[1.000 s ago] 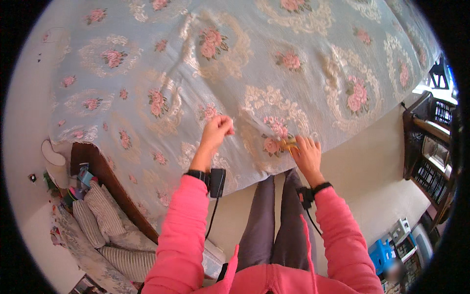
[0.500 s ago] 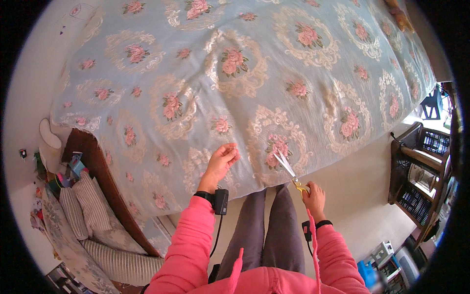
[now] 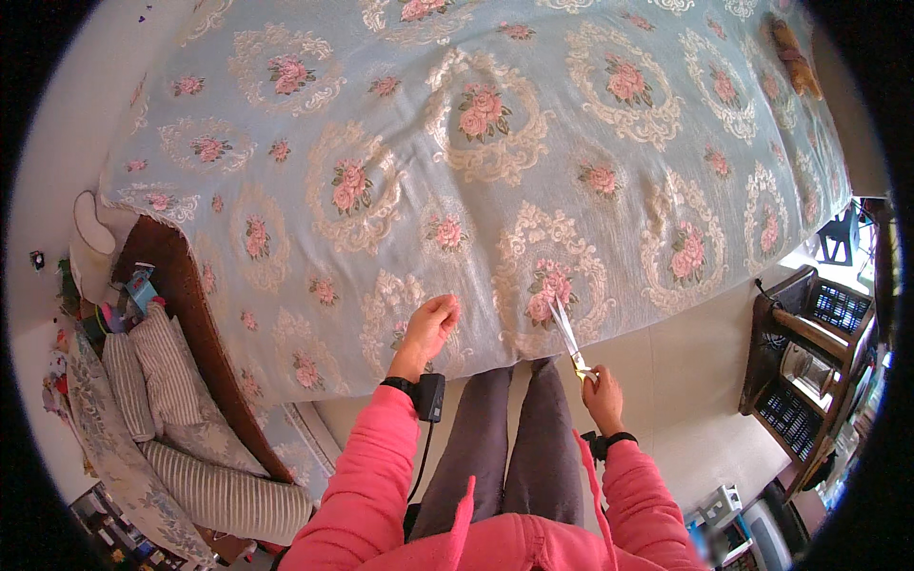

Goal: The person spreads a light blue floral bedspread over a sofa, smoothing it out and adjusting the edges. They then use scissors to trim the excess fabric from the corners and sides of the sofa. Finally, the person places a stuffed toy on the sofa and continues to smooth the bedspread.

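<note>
My right hand (image 3: 603,398) grips the yellow handles of a pair of scissors (image 3: 566,335). The silver blades point up and slightly left over the flower-patterned pale blue cover (image 3: 609,224), near its front edge. My left hand (image 3: 431,328) is closed above the same cover, thumb and fingers drawn together. Whatever lies between those fingertips, if anything, is hidden or too small to tell. The two hands are apart, with the scissors nearer the right side.
A sofa with striped cushions (image 3: 167,366) stands at the left behind a brown wooden panel (image 3: 157,252). On the right is a wooden shelf rack (image 3: 804,333) with dark baskets. A small brown plush-like object (image 3: 795,57) lies at the cover's far right.
The scissors have turned steeper, their blades now closer together. My left hand has curled its fingers further in. The whole view has shifted slightly.
</note>
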`<state>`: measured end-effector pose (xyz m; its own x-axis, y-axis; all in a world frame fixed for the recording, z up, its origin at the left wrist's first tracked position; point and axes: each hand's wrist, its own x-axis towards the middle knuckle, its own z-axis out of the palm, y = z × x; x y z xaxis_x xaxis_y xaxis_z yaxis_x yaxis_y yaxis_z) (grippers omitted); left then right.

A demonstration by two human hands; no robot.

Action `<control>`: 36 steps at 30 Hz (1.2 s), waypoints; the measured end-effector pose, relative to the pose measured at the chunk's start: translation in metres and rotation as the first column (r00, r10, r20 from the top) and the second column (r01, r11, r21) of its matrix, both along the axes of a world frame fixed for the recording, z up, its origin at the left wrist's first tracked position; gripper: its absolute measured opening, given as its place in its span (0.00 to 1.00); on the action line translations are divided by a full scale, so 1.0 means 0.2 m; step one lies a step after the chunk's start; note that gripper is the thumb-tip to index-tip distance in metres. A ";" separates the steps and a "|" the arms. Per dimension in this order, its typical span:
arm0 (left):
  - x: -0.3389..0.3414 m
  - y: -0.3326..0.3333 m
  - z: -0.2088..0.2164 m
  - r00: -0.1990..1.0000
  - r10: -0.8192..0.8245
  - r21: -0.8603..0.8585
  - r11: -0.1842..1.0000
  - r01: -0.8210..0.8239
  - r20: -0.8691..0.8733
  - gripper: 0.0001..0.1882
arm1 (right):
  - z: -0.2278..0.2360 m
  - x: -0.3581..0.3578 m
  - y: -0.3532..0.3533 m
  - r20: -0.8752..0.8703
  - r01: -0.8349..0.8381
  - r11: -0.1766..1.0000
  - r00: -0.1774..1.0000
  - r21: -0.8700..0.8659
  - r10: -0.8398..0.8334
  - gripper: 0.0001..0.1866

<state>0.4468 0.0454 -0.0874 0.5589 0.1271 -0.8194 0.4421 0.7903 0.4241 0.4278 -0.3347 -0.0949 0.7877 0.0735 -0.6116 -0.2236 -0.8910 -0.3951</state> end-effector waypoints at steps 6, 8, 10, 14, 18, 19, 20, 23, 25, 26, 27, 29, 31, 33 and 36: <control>0.01 0.02 -0.02 0.999 0.013 0.070 0.997 -0.016 0.042 0.06 | 0.02 -0.03 0.02 -0.009 0.045 0.999 0.999 0.009 -0.045 0.12; 0.02 0.02 -0.02 0.998 -0.007 0.097 0.995 0.001 0.062 0.06 | 0.04 -0.04 0.01 0.038 0.011 1.000 0.999 0.002 -0.011 0.13; 0.03 0.01 -0.02 0.997 0.022 0.062 0.998 -0.027 0.076 0.06 | 0.06 -0.05 -0.01 0.012 0.030 0.999 0.999 -0.020 -0.030 0.12; 0.06 0.03 -0.05 0.994 0.048 0.026 0.998 -0.051 0.097 0.04 | 0.07 -0.08 -0.03 0.018 0.080 0.997 0.997 -0.021 -0.079 0.12; 0.15 0.11 -0.12 0.962 0.245 -0.094 0.967 -0.235 0.118 0.03 | 0.05 -0.10 -0.02 0.012 0.087 0.996 0.996 -0.031 -0.087 0.12; 0.19 0.15 -0.16 0.975 0.166 -0.037 0.986 -0.162 0.146 0.02 | 0.04 -0.10 -0.02 0.011 0.094 0.995 0.996 -0.012 -0.094 0.11; 0.24 0.19 -0.19 0.979 0.098 -0.017 0.995 -0.097 0.177 0.02 | 0.03 -0.10 -0.02 0.020 0.094 0.996 0.995 -0.002 -0.094 0.11; 0.39 0.25 -0.30 0.968 -0.238 0.477 0.843 0.248 -0.082 0.06 | 0.01 -0.11 -0.02 0.045 0.102 0.995 0.994 0.013 -0.102 0.11; 0.47 0.27 -0.38 0.891 -0.358 0.748 0.501 0.436 -0.280 0.09 | -0.01 -0.12 -0.02 0.057 0.118 0.991 0.991 0.055 -0.121 0.11; 0.51 0.28 -0.41 0.864 -0.403 0.834 0.326 0.445 -0.303 0.10 | -0.02 -0.12 -0.02 0.068 0.100 0.995 0.992 0.029 -0.101 0.11; 0.54 0.27 -0.44 0.830 -0.434 0.884 0.141 0.446 -0.349 0.12 | -0.04 -0.12 -0.02 0.061 0.115 0.993 0.991 0.041 -0.117 0.11; 0.58 0.25 -0.50 0.850 -0.400 0.918 0.049 0.393 -0.342 0.12 | -0.06 -0.13 -0.02 0.056 0.128 0.991 0.990 0.041 -0.130 0.11; 0.59 0.23 -0.54 0.877 -0.377 0.936 0.065 0.346 -0.298 0.11 | -0.08 -0.13 -0.02 0.080 0.116 0.992 0.990 0.047 -0.120 0.11; 0.59 0.21 -0.55 0.904 -0.372 0.929 0.210 0.304 -0.212 0.11 | -0.08 -0.13 -0.01 0.066 0.119 0.992 0.990 0.048 -0.122 0.11; 0.59 0.21 -0.53 0.858 -0.429 0.947 0.021 0.320 -0.280 0.08 | -0.08 -0.13 0.00 0.025 0.137 0.989 0.990 0.051 -0.138 0.11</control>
<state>0.5650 0.0865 -0.1934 0.8489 0.5025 -0.1641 0.4626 -0.5559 0.6906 0.4017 -0.3342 -0.1099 0.8095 -0.0069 -0.5870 -0.3304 -0.8319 -0.4459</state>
